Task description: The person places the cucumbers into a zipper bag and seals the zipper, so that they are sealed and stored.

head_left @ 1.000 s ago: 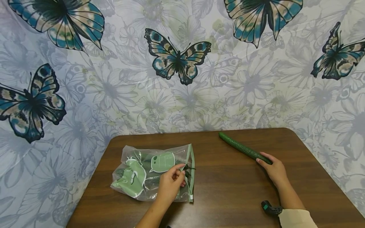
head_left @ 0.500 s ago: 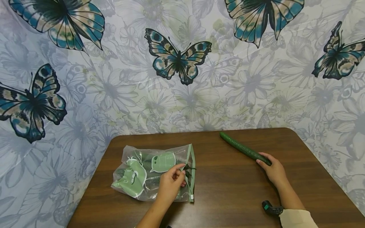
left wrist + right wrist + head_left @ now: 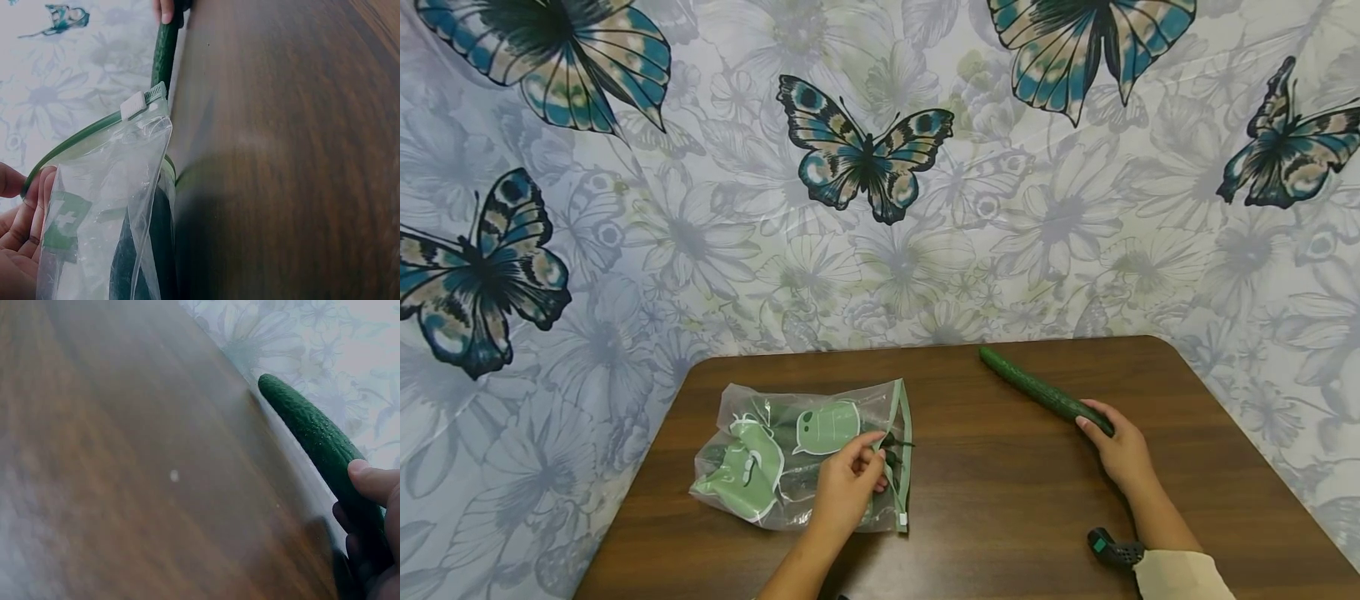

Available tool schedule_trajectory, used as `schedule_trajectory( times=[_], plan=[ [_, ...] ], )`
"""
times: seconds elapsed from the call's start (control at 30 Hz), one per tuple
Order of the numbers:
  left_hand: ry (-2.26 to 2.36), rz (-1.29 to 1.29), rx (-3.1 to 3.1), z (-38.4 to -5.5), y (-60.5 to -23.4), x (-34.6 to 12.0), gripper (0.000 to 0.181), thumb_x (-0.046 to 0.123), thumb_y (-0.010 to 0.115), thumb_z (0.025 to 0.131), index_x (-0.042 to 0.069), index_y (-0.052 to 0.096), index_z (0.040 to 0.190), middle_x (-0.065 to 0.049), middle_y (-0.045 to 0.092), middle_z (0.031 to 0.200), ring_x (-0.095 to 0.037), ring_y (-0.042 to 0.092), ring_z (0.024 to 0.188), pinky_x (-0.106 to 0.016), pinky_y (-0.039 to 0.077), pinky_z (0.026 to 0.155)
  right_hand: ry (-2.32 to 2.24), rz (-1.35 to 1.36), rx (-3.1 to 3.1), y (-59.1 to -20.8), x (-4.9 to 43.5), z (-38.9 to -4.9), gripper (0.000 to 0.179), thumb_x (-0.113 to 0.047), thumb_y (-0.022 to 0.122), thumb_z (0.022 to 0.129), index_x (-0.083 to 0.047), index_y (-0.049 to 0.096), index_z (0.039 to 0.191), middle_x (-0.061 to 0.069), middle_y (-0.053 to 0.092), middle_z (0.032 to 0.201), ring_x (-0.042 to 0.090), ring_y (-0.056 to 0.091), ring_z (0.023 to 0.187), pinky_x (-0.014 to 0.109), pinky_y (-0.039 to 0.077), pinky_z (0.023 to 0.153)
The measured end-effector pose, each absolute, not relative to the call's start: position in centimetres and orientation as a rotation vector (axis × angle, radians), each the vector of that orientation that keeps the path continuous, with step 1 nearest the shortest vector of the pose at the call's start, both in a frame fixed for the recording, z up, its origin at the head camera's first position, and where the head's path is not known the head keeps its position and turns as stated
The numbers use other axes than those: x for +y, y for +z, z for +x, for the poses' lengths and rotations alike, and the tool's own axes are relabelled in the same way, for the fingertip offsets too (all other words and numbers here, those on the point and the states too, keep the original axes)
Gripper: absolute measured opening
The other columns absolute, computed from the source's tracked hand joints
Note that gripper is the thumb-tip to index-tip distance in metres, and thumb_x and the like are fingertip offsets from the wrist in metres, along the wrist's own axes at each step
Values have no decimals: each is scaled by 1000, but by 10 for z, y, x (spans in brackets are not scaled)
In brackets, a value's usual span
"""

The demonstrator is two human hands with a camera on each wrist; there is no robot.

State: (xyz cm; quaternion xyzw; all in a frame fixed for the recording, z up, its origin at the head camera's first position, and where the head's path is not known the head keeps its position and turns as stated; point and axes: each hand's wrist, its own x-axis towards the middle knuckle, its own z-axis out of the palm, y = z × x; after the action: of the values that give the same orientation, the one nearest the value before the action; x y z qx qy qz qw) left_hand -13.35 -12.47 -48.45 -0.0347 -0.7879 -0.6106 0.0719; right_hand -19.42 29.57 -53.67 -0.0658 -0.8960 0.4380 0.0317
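A clear zip bag [image 3: 748,475] with green cartoon prints lies on the left part of the table, its green zip edge [image 3: 905,450] facing right. My left hand [image 3: 845,487] pinches the upper rim of its mouth between thumb and fingers; the left wrist view shows this rim lifted. Long dark green things [image 3: 128,256] are inside the bag, partly hidden by its plastic. My right hand [image 3: 1123,446] grips the near end of a long green cucumber [image 3: 1030,385], which points away toward the table's back edge. In the right wrist view, thumb and fingers wrap the cucumber [image 3: 312,428].
The brown wooden table [image 3: 1000,508] has rounded back corners. Behind it hangs a floral cloth [image 3: 910,275] with large butterflies. A black wrist strap [image 3: 1112,550] is at the right forearm, next to a cream sleeve [image 3: 1176,575]. A white slider [image 3: 132,105] sits on the zip.
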Motion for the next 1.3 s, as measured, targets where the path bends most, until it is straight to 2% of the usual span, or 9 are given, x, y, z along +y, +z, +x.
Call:
schedule_trajectory(
  times=[0.47, 0.57, 0.67, 0.83, 0.93, 1.07, 1.17, 1.3],
  plan=[
    [-1814, -174, -2382, -131, -483, -130, 27, 3, 65, 96, 3, 68, 123, -9, 68, 74, -10, 65, 57, -26, 61, 55, 1706, -179, -2618, -523, 282, -179, 69, -51, 55, 101, -10, 39, 154, 27, 30, 161, 49, 36, 142, 67, 36, 114],
    [-1820, -175, -2386, -130, -484, -131, 28, 3, 65, 97, 3, 68, 124, -8, 68, 74, -10, 65, 57, -26, 61, 56, 1738, -129, -2621, -519, 275, -173, 67, -48, 55, 102, -8, 39, 154, 27, 30, 160, 47, 38, 140, 66, 38, 113],
    [-1822, -179, -2389, -130, -484, -132, 28, 4, 64, 97, 2, 67, 125, -8, 68, 74, -10, 65, 57, -26, 61, 56, 1711, -89, -2637, -517, 268, -168, 63, -46, 55, 103, -9, 42, 152, 24, 38, 157, 42, 42, 136, 58, 43, 109],
    [-1828, -174, -2383, -128, -484, -134, 28, 4, 64, 97, 3, 68, 124, -7, 68, 75, -10, 65, 57, -27, 61, 56, 1637, -43, -2669, -512, 263, -159, 58, -45, 55, 103, -10, 47, 149, 23, 44, 152, 40, 46, 132, 55, 47, 104],
    [-1833, -172, -2378, -129, -484, -133, 27, 4, 64, 97, 5, 68, 123, -8, 68, 75, -10, 65, 57, -27, 61, 56, 1616, -28, -2684, -509, 263, -156, 55, -43, 56, 103, -12, 49, 148, 21, 47, 151, 29, 50, 128, 40, 50, 101],
    [-1828, -169, -2380, -130, -484, -133, 27, 4, 65, 97, 9, 69, 123, -7, 68, 74, -10, 65, 57, -27, 61, 56, 1571, 16, -2703, -505, 264, -152, 50, -39, 57, 103, -14, 52, 146, 18, 51, 148, 3, 53, 113, 14, 49, 87],
    [-1822, -165, -2386, -130, -483, -132, 27, 4, 64, 97, 11, 69, 123, -7, 68, 74, -11, 66, 57, -27, 61, 57, 1557, 63, -2713, -503, 265, -150, 49, -36, 59, 103, -14, 52, 146, 19, 50, 148, -7, 51, 107, 11, 48, 84],
    [-1823, -162, -2391, -130, -483, -132, 27, 4, 64, 97, 10, 69, 123, -7, 68, 75, -11, 66, 58, -27, 61, 57, 1540, 89, -2737, -503, 266, -147, 48, -36, 59, 103, -16, 53, 145, 17, 51, 147, -2, 53, 107, 16, 50, 83]
  ],
)
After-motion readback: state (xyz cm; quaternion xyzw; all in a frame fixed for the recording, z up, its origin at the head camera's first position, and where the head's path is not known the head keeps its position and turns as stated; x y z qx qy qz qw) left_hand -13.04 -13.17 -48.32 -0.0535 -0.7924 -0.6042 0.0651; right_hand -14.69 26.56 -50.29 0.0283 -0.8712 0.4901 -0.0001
